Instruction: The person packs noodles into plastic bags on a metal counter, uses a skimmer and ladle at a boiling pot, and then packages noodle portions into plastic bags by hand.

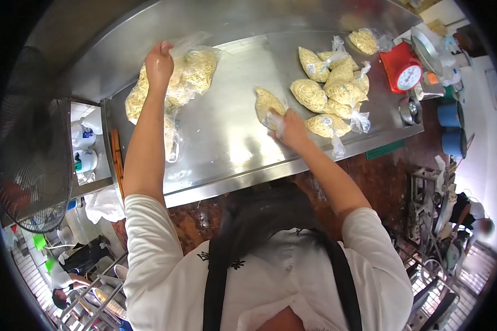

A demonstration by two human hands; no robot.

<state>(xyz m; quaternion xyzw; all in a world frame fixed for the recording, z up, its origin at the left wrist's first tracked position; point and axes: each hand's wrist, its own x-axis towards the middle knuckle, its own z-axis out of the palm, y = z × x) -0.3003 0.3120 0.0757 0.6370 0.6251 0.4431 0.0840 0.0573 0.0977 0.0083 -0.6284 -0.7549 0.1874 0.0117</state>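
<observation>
My left hand (160, 59) is closed at the back left of the steel table (226, 127), with clear plastic at its fingertips. Beneath and beside it lie open-looking plastic bags of pale noodles (200, 69), partly hidden by my forearm. Near the table's middle, my right hand (287, 127) is wrapped round the gathered neck of a small noodle bag (269, 103), whose full end points away from me. Just to its right is a pile of several tied noodle bags (342, 88).
A red dial scale (400, 69) stands at the right end beside a metal tin (410, 110). One noodle bag (363, 41) lies at the back right. A large fan (30, 160) is at the left. Two people (74, 273) (472, 215) are in the lower background.
</observation>
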